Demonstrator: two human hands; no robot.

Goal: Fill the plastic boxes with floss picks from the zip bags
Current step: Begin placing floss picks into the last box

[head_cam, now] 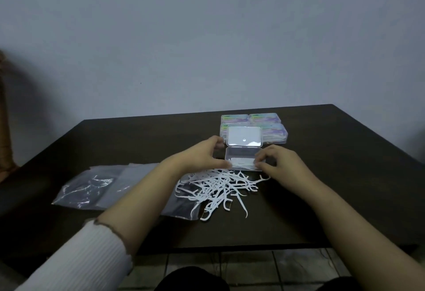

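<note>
Open clear plastic box [243, 159] mid-surface, long axis left-right, lid up at the back. Both hands pinch one bundle of floss picks [243, 164] inside it: left hand [202, 156] at its left end, right hand [277, 161] at its right. Loose pile [218, 187] just nearer (zip bags [92, 185] left).

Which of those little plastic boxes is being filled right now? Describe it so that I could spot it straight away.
On the dark table, look behind the loose heap of white floss picks. The open clear box sits there between the left hand and right hand. Unlike the four closed boxes with colourful labels behind it, its lid stands open and it is unlabelled.
</note>
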